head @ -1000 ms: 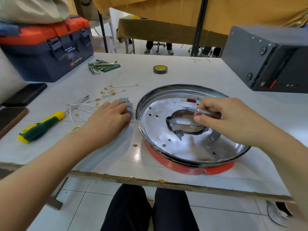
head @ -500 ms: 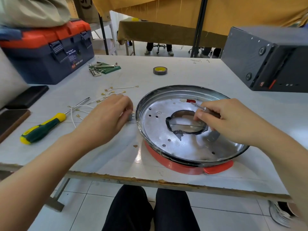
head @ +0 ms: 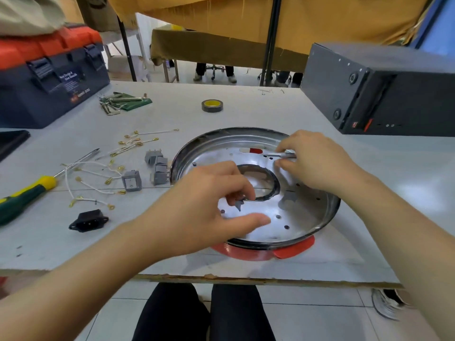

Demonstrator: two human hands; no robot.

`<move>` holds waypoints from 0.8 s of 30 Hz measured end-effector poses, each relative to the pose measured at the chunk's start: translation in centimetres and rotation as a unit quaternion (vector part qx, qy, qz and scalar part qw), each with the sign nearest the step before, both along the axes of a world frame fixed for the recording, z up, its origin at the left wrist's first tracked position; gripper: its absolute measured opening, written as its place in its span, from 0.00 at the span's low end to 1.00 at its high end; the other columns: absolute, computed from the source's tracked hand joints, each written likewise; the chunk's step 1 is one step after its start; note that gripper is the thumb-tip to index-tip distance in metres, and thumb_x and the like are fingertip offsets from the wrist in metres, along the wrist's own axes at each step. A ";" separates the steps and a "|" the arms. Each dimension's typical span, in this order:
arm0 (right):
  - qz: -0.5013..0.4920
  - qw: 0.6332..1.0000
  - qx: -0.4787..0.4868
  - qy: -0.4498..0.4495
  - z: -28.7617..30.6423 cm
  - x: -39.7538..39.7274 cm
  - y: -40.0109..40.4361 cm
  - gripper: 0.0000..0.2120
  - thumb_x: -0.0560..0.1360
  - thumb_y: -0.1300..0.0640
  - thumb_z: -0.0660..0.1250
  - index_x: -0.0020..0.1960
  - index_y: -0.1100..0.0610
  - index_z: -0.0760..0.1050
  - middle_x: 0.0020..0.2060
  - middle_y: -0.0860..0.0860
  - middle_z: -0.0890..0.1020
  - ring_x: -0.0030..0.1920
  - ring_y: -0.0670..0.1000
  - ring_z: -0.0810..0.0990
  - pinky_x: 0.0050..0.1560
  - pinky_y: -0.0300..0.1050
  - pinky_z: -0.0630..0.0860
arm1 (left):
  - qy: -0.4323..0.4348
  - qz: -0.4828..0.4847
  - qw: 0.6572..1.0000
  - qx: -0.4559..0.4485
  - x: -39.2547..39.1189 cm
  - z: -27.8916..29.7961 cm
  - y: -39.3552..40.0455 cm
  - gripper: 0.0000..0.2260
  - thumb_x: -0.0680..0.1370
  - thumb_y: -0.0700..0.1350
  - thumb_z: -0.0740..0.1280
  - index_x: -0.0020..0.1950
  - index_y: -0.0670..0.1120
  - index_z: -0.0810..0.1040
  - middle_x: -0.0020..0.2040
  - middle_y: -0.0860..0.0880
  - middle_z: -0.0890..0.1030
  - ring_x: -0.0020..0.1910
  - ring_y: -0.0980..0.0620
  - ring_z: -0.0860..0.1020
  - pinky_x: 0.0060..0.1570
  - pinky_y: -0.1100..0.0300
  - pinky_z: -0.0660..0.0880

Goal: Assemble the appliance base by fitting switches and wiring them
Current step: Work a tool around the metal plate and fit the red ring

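- While the appliance base [head: 307, 217] lies under both hands, the left grip [head: 204, 207] hovers loosely curled, holding nothing.
- Right grip [head: 317, 161] pinches a thin metal tool [head: 280, 155] (switches [head: 157, 166] lie beside the base).

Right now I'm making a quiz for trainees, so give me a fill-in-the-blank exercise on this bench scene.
1. The right hand pinches a thin metal ____.
2. The left hand hovers over the round metal ____.
3. The roll of tape has a ____ core.
4. The black power socket lies on the table, ____ the base.

Missing: tool; base; yellow; outside

White print on toolbox [head: 49, 89] is unreadable
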State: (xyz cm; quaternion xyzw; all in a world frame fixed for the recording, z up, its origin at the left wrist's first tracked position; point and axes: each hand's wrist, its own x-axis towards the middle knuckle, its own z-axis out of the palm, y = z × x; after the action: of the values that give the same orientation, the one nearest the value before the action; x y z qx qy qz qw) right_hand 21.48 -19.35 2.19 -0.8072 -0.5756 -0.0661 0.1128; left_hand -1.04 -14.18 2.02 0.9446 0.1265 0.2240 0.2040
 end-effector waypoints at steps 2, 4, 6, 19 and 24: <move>-0.006 0.999 -0.004 -0.034 0.1 0.1 0.3 0.13 0.76 0.50 0.65 0.59 0.50 0.77 0.60 0.52 0.72 0.55 0.57 0.74 0.45 0.46 0.68 | 0.017 -0.008 1.000 -0.003 0.0 -0.4 0.3 0.14 0.71 0.60 0.70 0.47 0.51 0.81 0.42 0.58 0.74 0.42 0.58 0.76 0.42 0.66 0.73; -0.015 0.998 -0.009 -0.059 0.3 0.3 0.4 0.14 0.77 0.49 0.64 0.61 0.50 0.75 0.63 0.52 0.70 0.56 0.57 0.73 0.45 0.46 0.66 | 0.026 -0.019 0.999 0.007 -0.3 -0.4 0.9 0.13 0.71 0.59 0.70 0.48 0.52 0.80 0.42 0.58 0.74 0.43 0.58 0.76 0.42 0.63 0.73; -0.024 0.997 -0.021 -0.065 0.5 0.6 0.5 0.14 0.77 0.49 0.63 0.61 0.51 0.75 0.63 0.53 0.71 0.57 0.58 0.74 0.44 0.46 0.66 | 0.044 -0.032 0.998 0.008 -0.6 -0.1 1.8 0.13 0.72 0.60 0.67 0.49 0.54 0.80 0.44 0.57 0.76 0.45 0.58 0.76 0.45 0.60 0.74; -0.044 0.979 -0.057 -0.189 1.2 -1.6 -1.7 0.13 0.76 0.45 0.64 0.53 0.53 0.76 0.47 0.51 0.67 0.42 0.56 0.70 0.33 0.44 0.60 | 0.145 0.013 0.988 0.046 -2.1 1.9 6.3 0.12 0.73 0.56 0.64 0.51 0.56 0.82 0.47 0.57 0.78 0.47 0.61 0.74 0.49 0.61 0.70; 0.176 0.978 -0.093 0.067 2.6 -2.5 -1.2 0.12 0.70 0.42 0.65 0.50 0.45 0.80 0.48 0.43 0.77 0.48 0.44 0.74 0.48 0.45 0.72 | 0.106 -0.035 0.993 -0.028 -1.1 2.0 5.7 0.07 0.74 0.48 0.67 0.47 0.57 0.83 0.43 0.58 0.82 0.44 0.56 0.79 0.44 0.57 0.75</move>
State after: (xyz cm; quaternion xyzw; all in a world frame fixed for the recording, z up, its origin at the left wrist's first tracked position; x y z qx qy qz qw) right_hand 19.01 -20.54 4.82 -0.7028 -0.7035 0.0625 0.0853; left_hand -2.12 -8.46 3.98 0.9607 0.1202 0.1119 0.2238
